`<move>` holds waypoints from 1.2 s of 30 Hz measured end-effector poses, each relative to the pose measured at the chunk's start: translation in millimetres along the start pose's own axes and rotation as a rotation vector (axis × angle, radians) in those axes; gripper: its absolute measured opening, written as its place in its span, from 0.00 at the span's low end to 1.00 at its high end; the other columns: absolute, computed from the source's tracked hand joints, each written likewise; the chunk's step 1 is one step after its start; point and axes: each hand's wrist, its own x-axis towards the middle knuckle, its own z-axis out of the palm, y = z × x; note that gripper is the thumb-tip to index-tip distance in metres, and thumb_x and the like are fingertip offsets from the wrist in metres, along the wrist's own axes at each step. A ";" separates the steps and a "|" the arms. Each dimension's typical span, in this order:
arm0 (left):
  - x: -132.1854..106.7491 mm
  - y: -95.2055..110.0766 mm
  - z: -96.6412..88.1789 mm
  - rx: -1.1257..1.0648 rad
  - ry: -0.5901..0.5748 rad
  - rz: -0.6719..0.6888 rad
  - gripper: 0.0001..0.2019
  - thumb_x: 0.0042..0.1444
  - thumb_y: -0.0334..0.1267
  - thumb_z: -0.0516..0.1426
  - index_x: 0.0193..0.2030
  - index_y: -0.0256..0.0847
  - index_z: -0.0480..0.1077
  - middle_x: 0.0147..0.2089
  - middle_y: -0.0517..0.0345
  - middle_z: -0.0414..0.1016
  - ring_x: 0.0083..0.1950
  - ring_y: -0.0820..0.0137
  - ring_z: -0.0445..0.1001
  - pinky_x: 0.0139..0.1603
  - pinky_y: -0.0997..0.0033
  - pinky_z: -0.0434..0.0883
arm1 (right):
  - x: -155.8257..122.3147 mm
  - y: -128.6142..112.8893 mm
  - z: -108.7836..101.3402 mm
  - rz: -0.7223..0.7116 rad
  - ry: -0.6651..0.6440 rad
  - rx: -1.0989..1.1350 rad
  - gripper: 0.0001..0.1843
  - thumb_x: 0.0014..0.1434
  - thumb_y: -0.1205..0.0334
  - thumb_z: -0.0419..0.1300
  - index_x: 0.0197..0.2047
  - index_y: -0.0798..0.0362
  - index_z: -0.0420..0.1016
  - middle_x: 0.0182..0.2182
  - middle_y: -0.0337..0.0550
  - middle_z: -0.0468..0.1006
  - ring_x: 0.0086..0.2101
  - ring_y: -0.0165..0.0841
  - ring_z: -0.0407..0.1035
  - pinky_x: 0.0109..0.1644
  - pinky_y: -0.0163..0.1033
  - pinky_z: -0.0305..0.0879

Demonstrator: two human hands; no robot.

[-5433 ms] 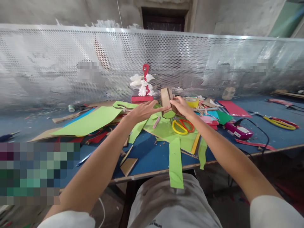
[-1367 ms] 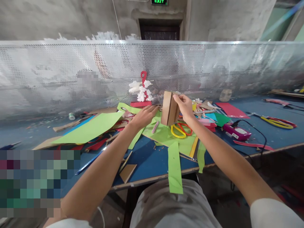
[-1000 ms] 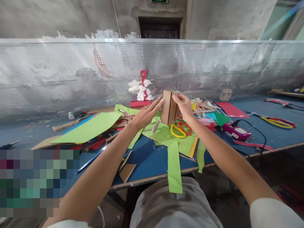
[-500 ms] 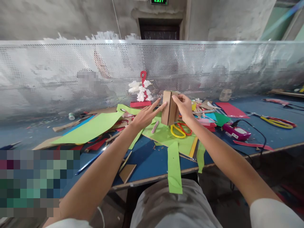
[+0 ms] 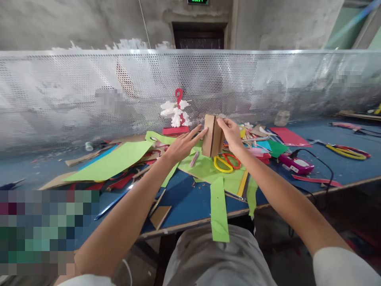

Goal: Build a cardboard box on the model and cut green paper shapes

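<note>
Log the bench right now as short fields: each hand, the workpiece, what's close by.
Right hand: grips the cardboard piece by its upper right
Left hand: open, at or against its left face
Workpiece: brown, roughly upright
Close by: scissors; pink stick on green paper
Behind: red stand with white tufts
Front edge: green strip hanging over

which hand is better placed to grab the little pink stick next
Probably the left hand: it is spread open near the pink stick and seems only to touch the cardboard piece. The right hand is holding that piece near its top and is farther from the stick.
</note>
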 end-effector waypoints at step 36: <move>-4.9 -13.4 -17.0 0.054 -0.007 -0.028 0.49 0.58 0.15 0.46 0.85 0.49 0.43 0.83 0.45 0.55 0.67 0.52 0.78 0.56 0.56 0.82 | 0.1 9.3 3.8 0.086 -0.012 -0.037 0.32 0.52 0.28 0.69 0.27 0.47 0.63 0.26 0.38 0.65 0.32 0.35 0.63 0.36 0.42 0.61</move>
